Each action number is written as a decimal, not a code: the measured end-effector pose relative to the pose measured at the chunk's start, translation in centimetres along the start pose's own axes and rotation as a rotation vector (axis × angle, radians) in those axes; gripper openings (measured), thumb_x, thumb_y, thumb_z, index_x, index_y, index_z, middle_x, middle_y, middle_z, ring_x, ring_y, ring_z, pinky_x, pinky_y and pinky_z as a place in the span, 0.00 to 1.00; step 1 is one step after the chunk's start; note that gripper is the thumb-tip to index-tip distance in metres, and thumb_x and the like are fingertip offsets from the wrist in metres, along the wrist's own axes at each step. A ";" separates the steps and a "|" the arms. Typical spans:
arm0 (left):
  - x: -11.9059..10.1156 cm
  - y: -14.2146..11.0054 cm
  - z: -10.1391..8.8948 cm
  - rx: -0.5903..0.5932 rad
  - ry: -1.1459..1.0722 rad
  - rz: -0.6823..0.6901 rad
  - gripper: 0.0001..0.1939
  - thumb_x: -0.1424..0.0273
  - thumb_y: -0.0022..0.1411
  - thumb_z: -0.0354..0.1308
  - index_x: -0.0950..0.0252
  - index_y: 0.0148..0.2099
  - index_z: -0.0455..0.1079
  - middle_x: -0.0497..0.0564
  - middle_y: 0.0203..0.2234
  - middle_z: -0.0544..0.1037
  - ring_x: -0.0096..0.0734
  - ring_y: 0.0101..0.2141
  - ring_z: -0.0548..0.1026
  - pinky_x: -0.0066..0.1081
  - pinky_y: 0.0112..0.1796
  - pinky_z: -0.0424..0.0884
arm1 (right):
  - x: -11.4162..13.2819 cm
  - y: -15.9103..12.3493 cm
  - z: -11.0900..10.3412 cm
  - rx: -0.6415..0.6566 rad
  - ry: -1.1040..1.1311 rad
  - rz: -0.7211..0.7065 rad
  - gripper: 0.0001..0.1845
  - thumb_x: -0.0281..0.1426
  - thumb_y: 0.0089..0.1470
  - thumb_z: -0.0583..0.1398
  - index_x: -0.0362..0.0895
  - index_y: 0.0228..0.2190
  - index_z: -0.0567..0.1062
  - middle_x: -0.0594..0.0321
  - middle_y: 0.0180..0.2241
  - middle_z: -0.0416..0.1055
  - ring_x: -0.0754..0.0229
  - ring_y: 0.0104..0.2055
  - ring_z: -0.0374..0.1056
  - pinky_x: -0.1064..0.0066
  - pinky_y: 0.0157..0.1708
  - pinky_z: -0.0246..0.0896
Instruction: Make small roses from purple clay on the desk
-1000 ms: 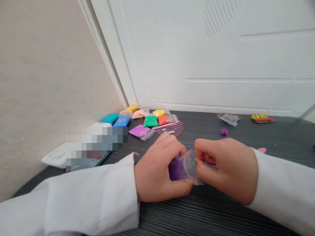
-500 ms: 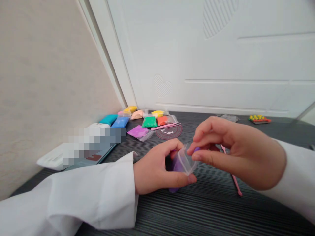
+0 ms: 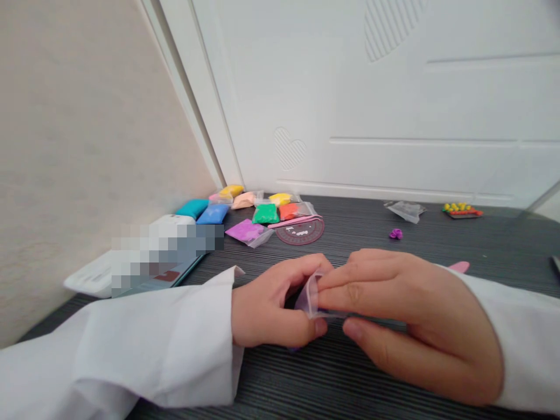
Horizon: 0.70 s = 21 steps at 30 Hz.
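A clear plastic bag (image 3: 311,297) sits between your left hand (image 3: 273,303) and right hand (image 3: 415,326), both on the desk (image 3: 306,373). Behind them, modelling clay packets (image 3: 265,214) lie clustered before the door (image 3: 394,116), with a round card (image 3: 300,231) just right of them. Farther right lie a second bag (image 3: 405,211), a clay lump (image 3: 396,234) just before it, and a bead tray (image 3: 462,210). Left of the packets, a blurred object (image 3: 166,251) lies against the wall (image 3: 87,146).
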State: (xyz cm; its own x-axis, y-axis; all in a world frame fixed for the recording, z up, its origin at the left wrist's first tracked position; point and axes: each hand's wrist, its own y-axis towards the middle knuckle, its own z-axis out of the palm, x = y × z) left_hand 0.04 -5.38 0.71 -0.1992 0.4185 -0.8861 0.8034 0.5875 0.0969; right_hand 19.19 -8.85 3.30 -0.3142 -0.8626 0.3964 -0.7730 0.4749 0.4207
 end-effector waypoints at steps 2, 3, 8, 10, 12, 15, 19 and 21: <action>0.0 -0.1 -0.2 0.030 0.035 -0.020 0.09 0.72 0.45 0.52 0.63 0.32 0.58 0.46 0.27 0.62 0.29 0.29 0.63 0.30 0.31 0.62 | -0.2 -0.1 0.4 0.016 -0.091 -0.020 0.11 0.21 0.50 0.54 0.42 0.36 0.72 0.62 0.40 0.72 0.62 0.38 0.65 0.69 0.37 0.55; 0.0 -0.1 -0.3 0.049 0.054 -0.024 0.09 0.72 0.44 0.51 0.63 0.32 0.58 0.46 0.27 0.63 0.29 0.29 0.63 0.30 0.30 0.62 | -0.4 -0.2 0.6 0.019 -0.142 -0.031 0.12 0.22 0.51 0.53 0.43 0.37 0.72 0.63 0.41 0.72 0.62 0.38 0.65 0.68 0.36 0.54; 0.0 -0.2 -0.6 0.105 0.197 0.022 0.14 0.76 0.41 0.51 0.63 0.35 0.59 0.46 0.30 0.66 0.30 0.32 0.66 0.30 0.33 0.64 | -1.1 -0.5 1.7 -0.011 -0.295 -0.054 0.16 0.20 0.55 0.50 0.44 0.43 0.68 0.67 0.41 0.73 0.64 0.36 0.64 0.68 0.33 0.53; 0.1 -0.2 -0.6 0.083 0.363 0.061 0.17 0.75 0.41 0.54 0.64 0.38 0.61 0.48 0.33 0.67 0.32 0.35 0.66 0.32 0.36 0.64 | -1.4 -0.6 1.8 -0.032 -0.302 -0.038 0.15 0.20 0.55 0.50 0.43 0.42 0.69 0.67 0.39 0.73 0.64 0.35 0.63 0.68 0.34 0.53; 0.2 -0.2 -0.5 0.066 0.550 0.090 0.16 0.72 0.43 0.58 0.64 0.38 0.63 0.49 0.34 0.68 0.35 0.36 0.66 0.35 0.39 0.63 | -1.6 -0.7 1.9 -0.066 -0.292 -0.024 0.13 0.21 0.56 0.51 0.43 0.40 0.70 0.66 0.39 0.74 0.64 0.34 0.62 0.69 0.34 0.54; 0.4 -0.1 -0.4 0.079 0.742 0.124 0.11 0.68 0.48 0.58 0.64 0.36 0.63 0.49 0.33 0.70 0.35 0.34 0.65 0.36 0.39 0.60 | -1.9 -0.7 2.1 -0.107 -0.213 -0.016 0.13 0.21 0.55 0.52 0.43 0.41 0.71 0.67 0.41 0.73 0.64 0.34 0.60 0.71 0.35 0.55; 0.4 0.1 -0.5 0.126 0.812 0.177 0.05 0.72 0.49 0.55 0.63 0.31 0.62 0.47 0.30 0.70 0.33 0.33 0.65 0.34 0.36 0.59 | -1.7 -0.4 2.8 -0.141 -0.159 -0.032 0.12 0.23 0.54 0.54 0.43 0.39 0.73 0.68 0.42 0.72 0.64 0.34 0.60 0.70 0.33 0.56; 0.3 0.2 -0.5 0.143 0.814 0.192 0.04 0.74 0.48 0.54 0.63 0.30 0.63 0.47 0.29 0.70 0.32 0.31 0.65 0.33 0.35 0.58 | -1.5 -0.2 3.2 -0.161 -0.219 -0.023 0.09 0.24 0.52 0.56 0.43 0.35 0.74 0.68 0.40 0.72 0.63 0.33 0.58 0.68 0.31 0.55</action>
State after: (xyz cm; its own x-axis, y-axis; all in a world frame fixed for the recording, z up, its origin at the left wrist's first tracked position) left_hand -0.19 -4.76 0.66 -0.3499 0.9023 -0.2520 0.9168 0.3850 0.1058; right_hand 18.03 -8.25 0.00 -0.4232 -0.8821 0.2069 -0.6892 0.4616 0.5585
